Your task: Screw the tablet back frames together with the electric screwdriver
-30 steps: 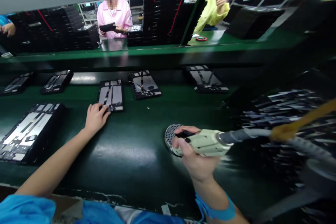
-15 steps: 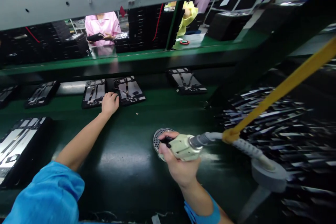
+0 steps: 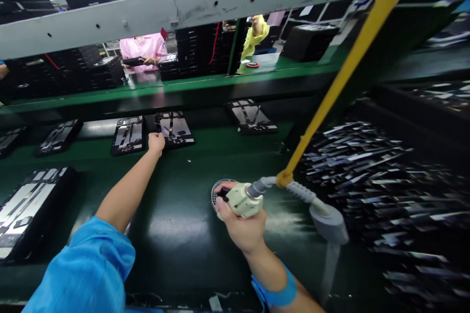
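Note:
My right hand (image 3: 244, 227) is wrapped round a pale green corded hand tool (image 3: 246, 199), whose round perforated head faces the green work surface (image 3: 183, 264). Whether that head touches the surface I cannot tell. Farther out, my left hand (image 3: 156, 143) has its fingers curled at the left edge of an opened tablet (image 3: 178, 132). Its fingertips are partly hidden there. This tablet shows a silvery inside with dark strips. Just left of the hand lies a similar tablet (image 3: 128, 136).
Another tablet (image 3: 251, 116) lies to the right, and a stack of tablets (image 3: 31, 205) at near left. A yellow strap (image 3: 341, 78) holds the tool's cable. Many thin parts (image 3: 400, 195) stand packed at right. Beyond a grey beam (image 3: 154, 7), a person in pink (image 3: 143, 51) holds a dark tablet-like object.
The view has shifted a little. My left hand has moved slightly right, its fingers now curled tighter by the tablet's left edge. My right hand keeps its hold on the tool.

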The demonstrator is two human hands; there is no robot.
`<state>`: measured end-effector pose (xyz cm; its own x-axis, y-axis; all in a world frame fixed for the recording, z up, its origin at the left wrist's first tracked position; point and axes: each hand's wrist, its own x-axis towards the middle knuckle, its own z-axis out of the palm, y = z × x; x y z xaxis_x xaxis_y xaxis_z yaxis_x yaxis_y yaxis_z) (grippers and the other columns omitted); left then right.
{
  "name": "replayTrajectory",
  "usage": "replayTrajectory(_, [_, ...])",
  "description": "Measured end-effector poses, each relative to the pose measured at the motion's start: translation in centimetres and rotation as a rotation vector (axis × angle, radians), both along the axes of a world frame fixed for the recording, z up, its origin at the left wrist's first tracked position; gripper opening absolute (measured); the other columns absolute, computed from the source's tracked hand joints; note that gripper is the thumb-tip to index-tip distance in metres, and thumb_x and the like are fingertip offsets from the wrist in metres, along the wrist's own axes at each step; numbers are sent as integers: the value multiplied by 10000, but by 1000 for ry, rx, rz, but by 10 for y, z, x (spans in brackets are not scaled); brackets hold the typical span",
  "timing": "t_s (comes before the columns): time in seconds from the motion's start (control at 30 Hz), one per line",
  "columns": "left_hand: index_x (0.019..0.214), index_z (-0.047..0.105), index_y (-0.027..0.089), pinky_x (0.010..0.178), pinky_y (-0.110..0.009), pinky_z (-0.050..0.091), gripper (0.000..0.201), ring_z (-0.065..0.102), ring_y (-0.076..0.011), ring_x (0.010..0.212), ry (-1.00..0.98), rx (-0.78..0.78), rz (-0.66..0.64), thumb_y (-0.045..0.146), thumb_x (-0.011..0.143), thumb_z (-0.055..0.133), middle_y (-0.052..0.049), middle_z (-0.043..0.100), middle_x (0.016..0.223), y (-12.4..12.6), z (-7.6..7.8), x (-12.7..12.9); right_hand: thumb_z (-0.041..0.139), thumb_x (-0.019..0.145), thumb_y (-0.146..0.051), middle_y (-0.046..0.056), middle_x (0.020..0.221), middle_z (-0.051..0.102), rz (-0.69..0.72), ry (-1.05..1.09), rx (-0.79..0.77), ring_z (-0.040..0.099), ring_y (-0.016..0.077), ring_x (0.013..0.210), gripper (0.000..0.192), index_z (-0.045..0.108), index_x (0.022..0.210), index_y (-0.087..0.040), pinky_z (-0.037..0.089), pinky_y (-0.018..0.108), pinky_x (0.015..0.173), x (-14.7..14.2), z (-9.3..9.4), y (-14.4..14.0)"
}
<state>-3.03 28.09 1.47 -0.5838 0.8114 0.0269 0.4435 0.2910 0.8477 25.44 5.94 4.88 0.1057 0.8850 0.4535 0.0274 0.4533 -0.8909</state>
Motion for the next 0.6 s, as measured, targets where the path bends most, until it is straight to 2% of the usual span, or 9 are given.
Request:
replayTrajectory(0.13, [1321,611,171,946,-462,588,385,659,-246,1125,-164,94,27,387,1004,649,-114,629,1323,-26,8,-1,772,774,-204,54,865,758,-11,30,5,741,230,755,194,735,964,-224,632,343,624,-1,-2,4])
replayTrajectory(0.23, [1309,613,169,928,-442,593,368,671,-231,1089,-282,144,8,383,1011,636,-110,647,1287,-64,10,-4,770,780,-213,48,867,757,-17,13,20,742,224,762,196,736,973,-223,630,338,635,-2,-2,6])
replayTrajectory(0.3, [1312,607,162,913,-391,590,346,685,-205,1037,-358,159,-16,345,1019,604,-104,679,1220,-102,7,-5,766,787,-217,47,880,758,-26,3,31,745,219,774,196,735,980,-220,628,335,654,-3,-1,6])
replayTrajectory(0.4, [1317,598,161,850,-303,577,366,694,-166,927,-450,142,-58,320,988,584,-83,716,1092,-174,-3,1,759,793,-225,48,881,762,-45,2,21,751,222,800,187,737,978,-214,631,345,694,-5,1,6])
replayTrajectory(0.5, [1326,589,180,728,-271,561,476,677,-160,809,-510,95,-102,425,924,654,-49,718,982,-247,-13,13,761,791,-246,49,883,768,-65,1,-3,756,230,827,174,734,960,-212,634,359,727,-7,2,7])
replayTrajectory(0.6, [1358,570,194,662,-274,539,568,656,-167,727,-486,12,-173,527,909,671,-11,690,846,-299,-16,22,764,787,-266,48,871,767,-90,17,-21,759,236,841,182,729,956,-210,637,371,748,-9,0,8])
